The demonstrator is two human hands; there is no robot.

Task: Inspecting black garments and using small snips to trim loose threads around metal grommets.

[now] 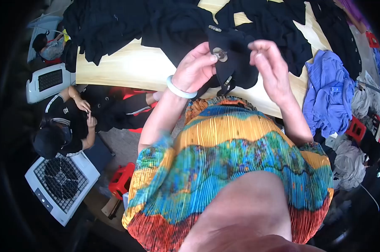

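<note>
My left hand (193, 69), with a pale bangle (180, 88) at the wrist, pinches a large round button (222, 55) on a black garment (239, 69) at the table's near edge. Two more buttons show on that cloth: one button (214, 28) lies farther off and another button (228, 81) is closer to me. To the right, my right hand (272, 69) is raised just above the garment, thumb and fingers drawn together. Whatever is between those fingertips is too small to make out.
More black garments (114, 25) cover much of the wooden table (110, 69). Blue-purple clothing (329, 92) hangs at its right edge. On the left, a seated person (64, 122) handles dark cloth beside a white fan unit (61, 185) and a red stool (122, 179). Another person (51, 45) sits farther back.
</note>
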